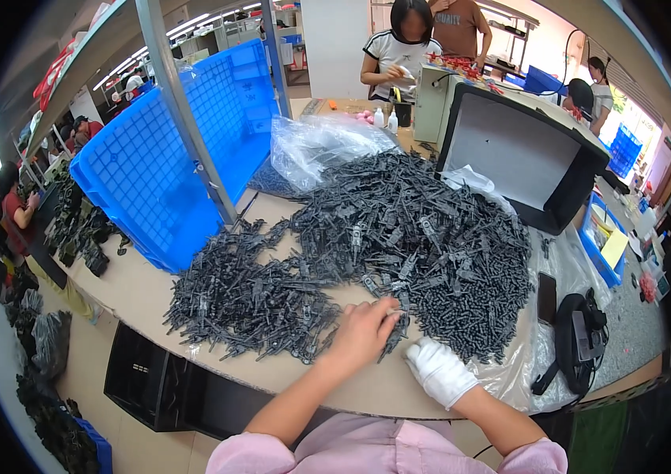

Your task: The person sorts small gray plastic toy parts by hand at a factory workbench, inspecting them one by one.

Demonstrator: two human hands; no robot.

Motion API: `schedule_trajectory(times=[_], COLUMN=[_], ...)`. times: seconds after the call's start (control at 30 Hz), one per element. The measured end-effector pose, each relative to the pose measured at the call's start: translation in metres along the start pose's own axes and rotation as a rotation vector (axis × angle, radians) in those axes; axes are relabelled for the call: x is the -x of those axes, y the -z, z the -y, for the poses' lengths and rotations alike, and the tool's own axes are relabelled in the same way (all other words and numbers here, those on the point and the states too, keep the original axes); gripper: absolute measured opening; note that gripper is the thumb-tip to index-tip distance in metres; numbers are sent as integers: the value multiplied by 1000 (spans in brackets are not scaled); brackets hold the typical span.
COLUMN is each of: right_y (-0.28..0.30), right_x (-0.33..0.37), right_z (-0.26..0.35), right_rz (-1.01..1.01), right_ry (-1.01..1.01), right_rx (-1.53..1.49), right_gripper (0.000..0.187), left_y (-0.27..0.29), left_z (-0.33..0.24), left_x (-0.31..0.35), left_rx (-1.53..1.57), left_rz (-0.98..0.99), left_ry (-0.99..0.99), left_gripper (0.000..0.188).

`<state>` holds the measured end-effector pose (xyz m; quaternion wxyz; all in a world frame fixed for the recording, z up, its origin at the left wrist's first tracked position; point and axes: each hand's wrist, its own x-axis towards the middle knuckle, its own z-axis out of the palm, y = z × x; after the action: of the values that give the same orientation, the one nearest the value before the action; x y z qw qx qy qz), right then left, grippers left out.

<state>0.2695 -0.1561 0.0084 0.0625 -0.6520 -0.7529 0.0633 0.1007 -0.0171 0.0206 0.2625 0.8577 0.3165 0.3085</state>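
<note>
My bare left hand (360, 338) is closed, thumb and fingers pinching a long dark grey plastic toy part (393, 336) above the table's front. Close to the lower end of that part is my right hand (442, 373), in a white glove. Its fingers are curled together, and whatever they hold, if anything, is hidden. Beyond both hands rises a big heap of similar dark grey plastic parts (398, 213). A lower pile of the parts (248, 300) spreads to the left. Small knobbly dark pieces (469, 312) lie massed just past the glove.
A large blue plastic crate (138, 182) stands on its side at the left, behind a metal post (185, 118). Clear plastic sheeting (323, 150) lies behind the heap. To the right are a black-edged box (521, 154), a phone (547, 298) and a black strapped pouch (576, 340). A person (400, 55) works opposite.
</note>
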Motion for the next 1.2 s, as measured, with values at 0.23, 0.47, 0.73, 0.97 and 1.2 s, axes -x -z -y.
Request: schedule_trajectory(times=[0.23,0.47,0.73,0.97,1.2], right_y=[25,21,21,27,21], right_x=[7,7,23,16,11], right_z=[-11,25,14,-9,-3], right_rz=[-219,-164,17,-26,-114], right_ry=[-513,-638,-386,-688,-627], right_rx=[-986,-1345,-1535,-1225,-1167], right_gripper=[19,22,25,26,25], left_y=[-5,4,2,-2,-3], left_z=[-18,-29,-19,-10,-11], left_x=[41,54,64,51,65], left_rx=[-121,-59,49,-202,-160], left_rz=[-102,47,84,23,43], left_ry=[-183,-209,-221,-85,-151], left_gripper=[15,22,25,36,29])
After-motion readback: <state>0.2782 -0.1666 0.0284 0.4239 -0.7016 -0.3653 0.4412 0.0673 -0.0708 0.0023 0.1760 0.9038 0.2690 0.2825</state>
